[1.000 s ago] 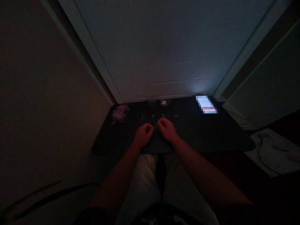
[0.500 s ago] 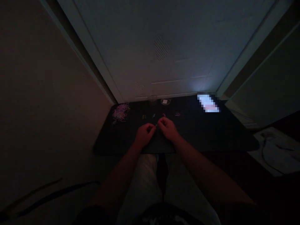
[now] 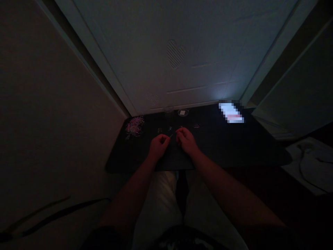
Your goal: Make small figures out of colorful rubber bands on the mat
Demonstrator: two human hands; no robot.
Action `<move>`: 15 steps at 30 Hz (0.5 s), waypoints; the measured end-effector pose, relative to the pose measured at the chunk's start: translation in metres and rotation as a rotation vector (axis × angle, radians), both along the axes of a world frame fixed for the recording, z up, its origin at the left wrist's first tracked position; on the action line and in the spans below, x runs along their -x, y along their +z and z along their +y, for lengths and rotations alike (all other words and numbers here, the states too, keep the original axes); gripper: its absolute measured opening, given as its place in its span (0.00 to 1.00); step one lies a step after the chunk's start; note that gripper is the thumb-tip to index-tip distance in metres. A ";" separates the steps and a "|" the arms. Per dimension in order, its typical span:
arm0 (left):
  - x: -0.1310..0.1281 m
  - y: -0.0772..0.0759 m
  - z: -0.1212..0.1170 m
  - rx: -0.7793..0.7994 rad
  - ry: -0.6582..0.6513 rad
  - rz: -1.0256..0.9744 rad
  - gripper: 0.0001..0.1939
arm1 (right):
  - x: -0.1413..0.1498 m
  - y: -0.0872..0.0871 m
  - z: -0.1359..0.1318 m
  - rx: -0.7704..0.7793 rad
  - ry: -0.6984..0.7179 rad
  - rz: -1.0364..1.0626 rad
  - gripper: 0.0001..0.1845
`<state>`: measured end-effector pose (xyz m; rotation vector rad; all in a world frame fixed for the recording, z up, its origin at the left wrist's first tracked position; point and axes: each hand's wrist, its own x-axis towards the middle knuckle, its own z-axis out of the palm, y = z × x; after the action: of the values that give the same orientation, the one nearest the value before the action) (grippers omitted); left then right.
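Note:
In dim light both hands are over a dark table (image 3: 221, 149). My left hand (image 3: 158, 146) pinches a small thin pale piece (image 3: 171, 135), possibly a paper clip, between thumb and finger. My right hand (image 3: 186, 139) is closed in a pinch just to the right of it; what its fingertips hold is too small and dark to make out. Beyond my hands lie small clusters of thin pieces: a dull one (image 3: 159, 130), a pale one (image 3: 170, 128) and a pinkish one (image 3: 197, 126). Another bit by my right fingertips is partly hidden.
A loose pile of pink and pale thin pieces (image 3: 134, 126) lies at the table's left end. At the back stand a clear container (image 3: 169, 111) and a round clear dish (image 3: 183, 113) with a white square. A lit screen (image 3: 231, 113) glows at the right, against a pale panel (image 3: 145, 52).
My hands have drawn slightly apart, the left one moving a little left. More of the thin pale piece shows at the left fingertips. The camera view has shifted slightly.

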<state>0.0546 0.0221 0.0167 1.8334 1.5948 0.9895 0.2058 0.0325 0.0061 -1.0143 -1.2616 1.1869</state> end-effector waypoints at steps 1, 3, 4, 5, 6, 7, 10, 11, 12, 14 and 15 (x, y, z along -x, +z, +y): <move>0.000 0.003 0.003 -0.007 0.034 0.023 0.11 | 0.000 0.001 0.000 0.007 -0.002 0.022 0.09; -0.001 0.008 0.012 -0.021 0.112 0.093 0.11 | 0.000 0.002 0.000 0.007 0.013 0.038 0.08; -0.002 0.011 0.017 -0.023 0.145 0.132 0.12 | 0.000 0.001 0.001 0.002 0.023 0.037 0.08; -0.002 0.013 0.022 -0.022 0.162 0.171 0.12 | 0.000 0.000 0.001 -0.001 0.028 0.035 0.08; -0.002 0.015 0.027 -0.016 0.173 0.206 0.12 | 0.000 -0.001 0.002 -0.002 0.031 0.034 0.08; -0.003 0.015 0.032 -0.011 0.182 0.239 0.12 | 0.000 -0.002 0.002 -0.003 0.030 0.034 0.08; -0.004 0.015 0.045 -0.003 0.195 0.332 0.12 | 0.000 -0.005 0.004 -0.011 0.025 0.022 0.08; -0.004 0.014 0.048 0.000 0.191 0.358 0.12 | 0.000 -0.006 0.004 -0.018 0.025 0.013 0.08; -0.005 0.014 0.051 0.002 0.184 0.382 0.12 | 0.000 -0.007 0.004 -0.022 0.026 0.003 0.08; -0.007 0.013 0.055 0.010 0.170 0.427 0.12 | 0.000 -0.008 0.005 -0.021 0.026 -0.013 0.08; -0.009 0.013 0.057 0.018 0.170 0.447 0.12 | 0.000 -0.008 0.005 -0.017 0.024 -0.018 0.08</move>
<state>0.0635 0.0790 0.0299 2.0332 2.0399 0.6556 0.2058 0.0371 -0.0016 -1.0023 -1.2992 1.1855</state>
